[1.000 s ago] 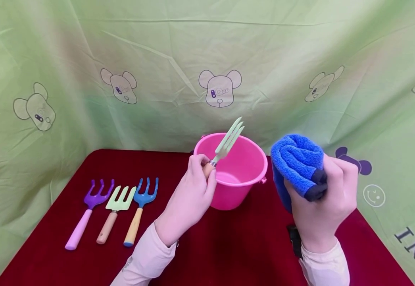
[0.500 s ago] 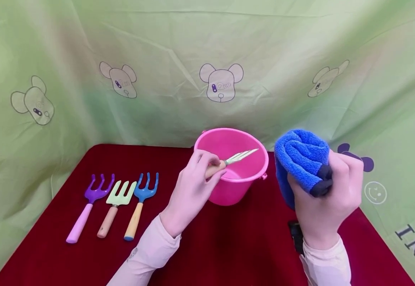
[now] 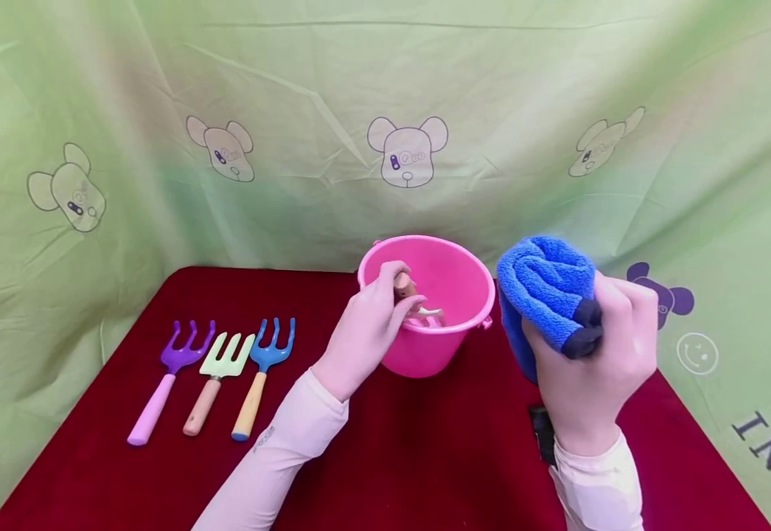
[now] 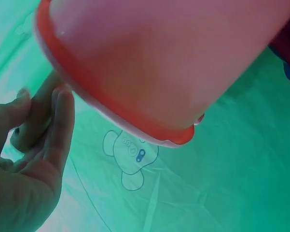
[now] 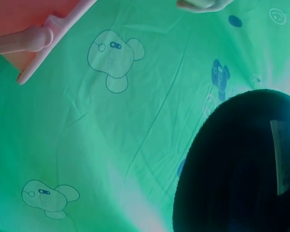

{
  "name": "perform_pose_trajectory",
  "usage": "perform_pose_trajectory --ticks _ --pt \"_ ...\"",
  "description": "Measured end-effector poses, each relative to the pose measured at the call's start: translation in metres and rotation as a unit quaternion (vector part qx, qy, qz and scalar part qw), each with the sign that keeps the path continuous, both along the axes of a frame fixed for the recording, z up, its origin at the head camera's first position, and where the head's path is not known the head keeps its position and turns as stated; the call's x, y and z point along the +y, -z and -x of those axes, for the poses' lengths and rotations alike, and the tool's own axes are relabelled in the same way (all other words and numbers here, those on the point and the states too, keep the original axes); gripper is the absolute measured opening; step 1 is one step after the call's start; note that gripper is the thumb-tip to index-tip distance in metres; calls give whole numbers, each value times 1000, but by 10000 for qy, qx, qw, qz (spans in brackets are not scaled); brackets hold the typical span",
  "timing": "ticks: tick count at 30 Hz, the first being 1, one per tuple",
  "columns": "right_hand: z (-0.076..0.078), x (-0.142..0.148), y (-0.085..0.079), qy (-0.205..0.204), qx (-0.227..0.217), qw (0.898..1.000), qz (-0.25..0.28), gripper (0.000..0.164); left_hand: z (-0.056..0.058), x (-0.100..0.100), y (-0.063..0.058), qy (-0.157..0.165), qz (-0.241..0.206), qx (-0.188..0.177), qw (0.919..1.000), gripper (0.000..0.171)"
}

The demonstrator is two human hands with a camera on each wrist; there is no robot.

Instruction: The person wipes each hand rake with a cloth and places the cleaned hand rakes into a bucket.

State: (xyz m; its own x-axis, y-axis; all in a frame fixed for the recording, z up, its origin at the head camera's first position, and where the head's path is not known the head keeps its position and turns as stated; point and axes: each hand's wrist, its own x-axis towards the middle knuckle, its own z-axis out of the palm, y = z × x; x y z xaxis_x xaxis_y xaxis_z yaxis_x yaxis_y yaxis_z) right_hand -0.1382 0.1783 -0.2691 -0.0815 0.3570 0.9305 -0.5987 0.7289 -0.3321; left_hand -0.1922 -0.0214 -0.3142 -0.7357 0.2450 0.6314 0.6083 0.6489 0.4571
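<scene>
My left hand (image 3: 368, 324) pinches the wooden handle of a small garden fork (image 3: 404, 286) over the near left rim of the pink bucket (image 3: 419, 354). The fork's pale green tines point down inside the bucket, partly hidden by my fingers. In the left wrist view, the fork's handle (image 4: 36, 118) lies between thumb and fingers just outside the bucket's rim. To the right, my right hand (image 3: 598, 376) grips a folded blue towel (image 3: 545, 287) with dark edging, held up beside the bucket. That towel looks dark in the right wrist view (image 5: 236, 169).
On the left of the red tabletop (image 3: 438, 457), a purple garden fork (image 3: 183, 354), a pale green one (image 3: 226, 358) and a blue one (image 3: 271, 354) lie in a row. A black object (image 3: 541, 435) lies by my right wrist. Green printed fabric (image 3: 292, 199) surrounds the table.
The fork in my left hand has turned from tines up to tines down into the bucket. My left hand has risen slightly toward the rim. The right hand still holds the towel.
</scene>
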Motion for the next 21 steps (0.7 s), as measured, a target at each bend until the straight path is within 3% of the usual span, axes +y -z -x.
perform_pose_trajectory --ticks 4,11,17,21 --pt "0 -1 2 -50 -90 9999 -86 39 7 2 3 -206 600 -31 9980 34" --pt "-1 -3 6 -188 -509 9979 -349 39 14 3 11 67 1655 95 9861 26" --pt "-1 -4 7 -216 -782 9953 -537 40 15 1 15 285 1760 129 9839 23" --pt "-1 -5 6 -234 -746 9953 -563 39 14 2 14 339 1779 -175 9833 24"
